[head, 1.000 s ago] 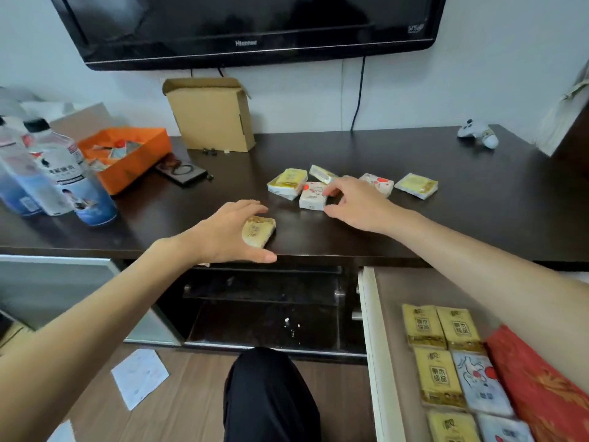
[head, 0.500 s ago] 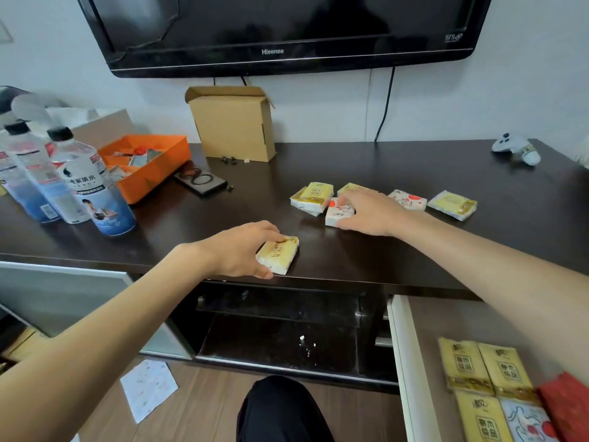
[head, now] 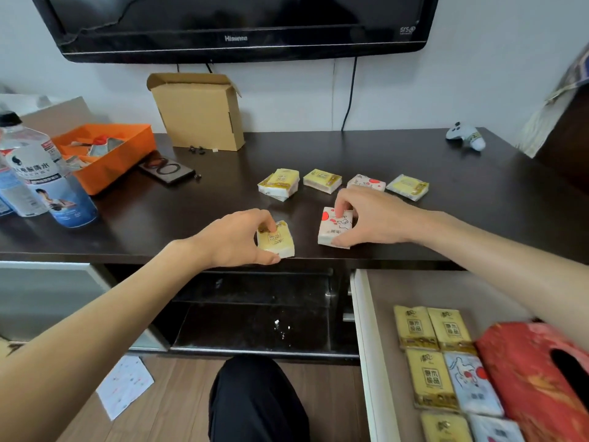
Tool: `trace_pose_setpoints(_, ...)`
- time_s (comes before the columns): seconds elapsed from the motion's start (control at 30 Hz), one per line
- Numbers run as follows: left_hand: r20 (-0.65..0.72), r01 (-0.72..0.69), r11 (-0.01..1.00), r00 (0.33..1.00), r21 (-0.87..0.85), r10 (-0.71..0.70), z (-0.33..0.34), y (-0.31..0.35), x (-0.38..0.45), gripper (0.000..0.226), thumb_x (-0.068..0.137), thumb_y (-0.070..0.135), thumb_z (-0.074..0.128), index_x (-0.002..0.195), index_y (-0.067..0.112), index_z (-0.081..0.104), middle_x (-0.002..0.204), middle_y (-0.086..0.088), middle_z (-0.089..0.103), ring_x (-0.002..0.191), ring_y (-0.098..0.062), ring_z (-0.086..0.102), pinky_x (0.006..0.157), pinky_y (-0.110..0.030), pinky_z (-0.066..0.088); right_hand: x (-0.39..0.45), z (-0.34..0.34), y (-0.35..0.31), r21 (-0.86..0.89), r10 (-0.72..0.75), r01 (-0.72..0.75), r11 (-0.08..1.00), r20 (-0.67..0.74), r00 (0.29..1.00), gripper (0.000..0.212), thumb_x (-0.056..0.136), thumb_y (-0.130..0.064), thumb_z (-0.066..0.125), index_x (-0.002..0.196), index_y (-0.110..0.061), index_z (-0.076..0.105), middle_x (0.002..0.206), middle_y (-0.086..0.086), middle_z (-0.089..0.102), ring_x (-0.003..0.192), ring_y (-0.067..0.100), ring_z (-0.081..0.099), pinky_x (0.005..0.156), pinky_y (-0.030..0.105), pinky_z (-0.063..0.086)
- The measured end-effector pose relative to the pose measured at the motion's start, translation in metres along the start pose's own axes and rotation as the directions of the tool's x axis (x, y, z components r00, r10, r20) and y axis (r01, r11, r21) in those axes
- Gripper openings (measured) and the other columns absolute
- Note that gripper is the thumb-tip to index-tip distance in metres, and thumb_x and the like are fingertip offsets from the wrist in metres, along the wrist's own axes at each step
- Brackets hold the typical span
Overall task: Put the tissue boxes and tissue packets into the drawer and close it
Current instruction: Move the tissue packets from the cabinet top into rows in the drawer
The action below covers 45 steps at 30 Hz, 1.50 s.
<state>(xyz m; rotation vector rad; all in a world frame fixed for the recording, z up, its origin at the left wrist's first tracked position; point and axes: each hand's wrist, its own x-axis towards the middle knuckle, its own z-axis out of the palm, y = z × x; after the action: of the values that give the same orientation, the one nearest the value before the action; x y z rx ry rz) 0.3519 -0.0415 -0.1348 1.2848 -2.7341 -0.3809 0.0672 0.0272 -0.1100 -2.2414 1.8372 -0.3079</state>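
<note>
My left hand point(head: 236, 237) grips a yellow tissue packet point(head: 276, 240) at the front edge of the dark TV cabinet top point(head: 478, 199). My right hand point(head: 373, 218) holds a white tissue packet with red print point(head: 334, 227) just right of it. Further back lie a stack of yellow packets point(head: 280, 184), a yellow packet point(head: 322, 180), a white-and-red packet point(head: 366, 182) and another yellow packet point(head: 409, 186). The open white drawer point(head: 363, 339) at lower right holds several yellow and white packets point(head: 430, 352) and a red tissue box point(head: 535, 381).
A cardboard box point(head: 197, 111) stands at the back under the wall TV point(head: 242, 23). An orange tray point(head: 105, 154), water bottles point(head: 44, 177) and a dark phone-like item point(head: 167, 170) sit at the left. A small toy point(head: 465, 137) lies at the back right. Paper point(head: 124, 386) lies on the floor.
My right hand pulled the white-and-red packet from the group toward the front edge. My left hand kept hold of the yellow packet near the edge. The camera view shifted.
</note>
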Motion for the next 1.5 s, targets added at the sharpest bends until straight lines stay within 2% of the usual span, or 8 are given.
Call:
trace_pose_setpoints(0.17, -0.019, -0.116, 0.986, 0.993, -0.121, 0.114, 0.005, 0.055, 0.0, 0.055, 0.067, 0.066, 0.073, 0.112, 0.04, 0.053, 0.115, 0.016, 0.056, 0.105, -0.009, 0.055, 0.085, -0.041, 0.052, -0.066, -0.015, 0.017, 0.017, 0.04, -0.04, 0.999, -0.016, 0.999, 0.048, 0.072, -0.059, 0.081, 0.104, -0.037, 0.052, 0.11, -0.02, 0.054, 0.1, 0.007, 0.055, 0.083, 0.042, 0.052)
trace_pose_setpoints(0.4, -0.07, -0.331, 0.936, 0.943, -0.119, 0.324, 0.048, 0.145, -0.016, 0.055, 0.07, 0.077, 0.059, 0.11, 0.042, 0.049, 0.11, 0.021, 0.054, 0.1, -0.002, 0.052, 0.079, -0.035, 0.051, -0.173, -0.014, 0.057, 0.04, 0.104, -0.102, 0.994, -0.039, 0.994, 0.045, 0.066, -0.068, 0.076, 0.096, -0.044, 0.052, 0.106, -0.021, 0.057, 0.101, 0.004, 0.056, 0.076, 0.038, 0.053)
trace_pose_setpoints(0.6, -0.051, -0.428, 0.901, 0.904, -0.071, 0.425, 0.101, 0.192, -0.009, 0.054, 0.076, 0.072, 0.059, 0.116, 0.038, 0.047, 0.115, 0.017, 0.051, 0.102, -0.006, 0.048, 0.075, -0.031, 0.046, -0.225, 0.006, 0.083, 0.023, 0.188, -0.188, 0.982, 0.007, 0.982, 0.046, 0.071, -0.058, 0.083, 0.099, -0.043, 0.05, 0.108, -0.024, 0.054, 0.101, -0.004, 0.053, 0.077, 0.03, 0.051)
trace_pose_setpoints(0.7, -0.029, -0.432, 0.901, 0.902, -0.039, 0.431, 0.119, 0.199, 0.001, 0.057, 0.078, 0.069, 0.061, 0.12, 0.034, 0.047, 0.117, 0.015, 0.051, 0.101, -0.004, 0.049, 0.069, -0.025, 0.046, -0.232, 0.014, 0.09, 0.064, 0.222, -0.223, 0.973, 0.016, 0.975, 0.046, 0.074, -0.053, 0.084, 0.101, -0.043, 0.049, 0.114, -0.023, 0.055, 0.108, 0.001, 0.055, 0.077, 0.03, 0.054)
trace_pose_setpoints(0.8, 0.023, -0.388, 0.921, 0.921, -0.027, 0.388, 0.131, 0.2, 0.01, 0.057, 0.079, 0.063, 0.064, 0.123, 0.031, 0.047, 0.117, 0.012, 0.052, 0.101, -0.009, 0.055, 0.072, -0.03, 0.055, -0.227, 0.018, 0.094, 0.115, 0.234, -0.232, 0.966, -0.007, 0.972, 0.045, 0.073, -0.046, 0.084, 0.101, -0.041, 0.048, 0.115, -0.02, 0.055, 0.108, 0.006, 0.055, 0.076, 0.033, 0.055)
trace_pose_setpoints(1.13, 0.086, -0.363, 0.926, 0.931, 0.101, 0.356, 0.155, 0.203, 0.026, 0.068, 0.079, 0.062, 0.064, 0.132, 0.025, 0.044, 0.121, 0.002, 0.056, 0.104, -0.018, 0.059, 0.078, -0.031, 0.046, -0.199, 0.039, 0.111, 0.061, 0.291, -0.297, 0.953, 0.087, 0.953, 0.047, 0.068, -0.035, 0.082, 0.1, -0.037, 0.047, 0.1, -0.016, 0.051, 0.081, 0.007, 0.051, 0.06, 0.03, 0.038)
trace_pose_setpoints(1.3, 0.08, -0.367, 0.92, 0.93, 0.136, 0.359, 0.157, 0.204, 0.029, 0.075, 0.078, 0.063, 0.064, 0.137, 0.021, 0.044, 0.124, 0.0, 0.055, 0.107, -0.019, 0.057, 0.084, -0.033, 0.048, -0.196, 0.046, 0.109, 0.031, 0.283, -0.291, 0.956, 0.164, 0.945, 0.051, 0.071, -0.034, 0.085, 0.106, -0.033, 0.048, 0.106, -0.015, 0.05, 0.091, 0.008, 0.051, 0.069, 0.03, 0.046)
trace_pose_setpoints(1.5, 0.049, -0.375, 0.926, 0.927, 0.043, 0.373, 0.159, 0.209, 0.029, 0.078, 0.075, 0.063, 0.069, 0.137, 0.024, 0.042, 0.125, 0.004, 0.053, 0.109, -0.015, 0.054, 0.081, -0.031, 0.051, -0.2, 0.047, 0.109, 0.063, 0.265, -0.275, 0.959, 0.134, 0.955, 0.056, 0.069, -0.038, 0.089, 0.109, -0.033, 0.049, 0.109, -0.017, 0.052, 0.097, 0.008, 0.054, 0.079, 0.035, 0.052)
